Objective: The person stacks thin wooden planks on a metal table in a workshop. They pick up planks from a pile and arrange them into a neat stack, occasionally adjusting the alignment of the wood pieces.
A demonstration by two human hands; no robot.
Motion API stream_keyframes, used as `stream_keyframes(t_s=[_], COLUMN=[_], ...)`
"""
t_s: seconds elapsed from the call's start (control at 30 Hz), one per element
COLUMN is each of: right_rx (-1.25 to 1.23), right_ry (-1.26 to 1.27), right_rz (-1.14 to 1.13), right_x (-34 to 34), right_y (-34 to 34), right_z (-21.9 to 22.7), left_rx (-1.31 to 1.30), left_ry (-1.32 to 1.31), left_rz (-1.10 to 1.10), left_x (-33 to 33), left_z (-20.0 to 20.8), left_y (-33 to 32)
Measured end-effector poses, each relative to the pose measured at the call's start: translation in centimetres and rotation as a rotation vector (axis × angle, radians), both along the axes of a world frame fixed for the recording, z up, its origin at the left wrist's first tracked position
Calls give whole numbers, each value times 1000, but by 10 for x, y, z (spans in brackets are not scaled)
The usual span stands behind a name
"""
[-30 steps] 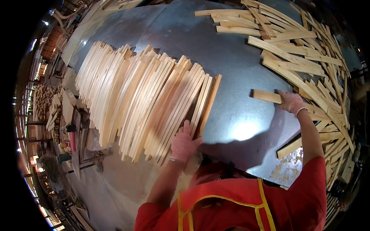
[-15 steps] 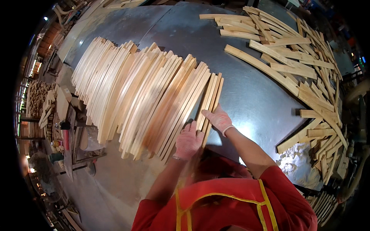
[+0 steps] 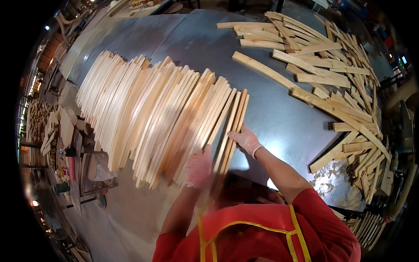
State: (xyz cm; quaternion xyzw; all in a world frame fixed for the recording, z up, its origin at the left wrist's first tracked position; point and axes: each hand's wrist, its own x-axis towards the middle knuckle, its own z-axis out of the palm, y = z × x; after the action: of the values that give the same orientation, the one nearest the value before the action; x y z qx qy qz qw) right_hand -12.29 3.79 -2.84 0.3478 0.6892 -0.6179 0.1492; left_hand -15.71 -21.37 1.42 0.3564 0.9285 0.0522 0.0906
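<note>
A long row of pale wooden strips stands side by side on the metal table, their near ends jutting past its front edge. My left hand, in a pinkish work glove and slightly blurred, is closed on the near end of a single wooden strip at the row's right end. Just right of it, a few more wooden strips lean together, apart from the row. My right hand, gloved alike, grips these from the right, thumb across them and fingers partly hidden behind.
A loose heap of wooden strips covers the table's right side. The metal table reaches between heap and row. Sawdust lies at its near right corner. Stacked wood pieces and a fan stand at the left.
My left hand has shifted left and down, drawing one strip away from the few at the right, so a gap shows between them. My right hand stays on those strips. The view has tilted slightly.
</note>
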Motion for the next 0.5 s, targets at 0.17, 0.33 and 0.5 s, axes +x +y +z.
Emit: stream_keyframes(t_s=[0.17,0.33,0.5], right_rx=[145,1418,1177], right_ry=[320,209,-291], right_rz=[372,290,444], right_x=[20,43,84], right_y=[74,247,306], right_z=[-13,49,50], left_rx=[-123,82,158], left_ry=[156,-171,-155], left_rz=[-6,218,302], left_x=[1,45,48], left_z=[26,14,-22], left_y=[24,49,53])
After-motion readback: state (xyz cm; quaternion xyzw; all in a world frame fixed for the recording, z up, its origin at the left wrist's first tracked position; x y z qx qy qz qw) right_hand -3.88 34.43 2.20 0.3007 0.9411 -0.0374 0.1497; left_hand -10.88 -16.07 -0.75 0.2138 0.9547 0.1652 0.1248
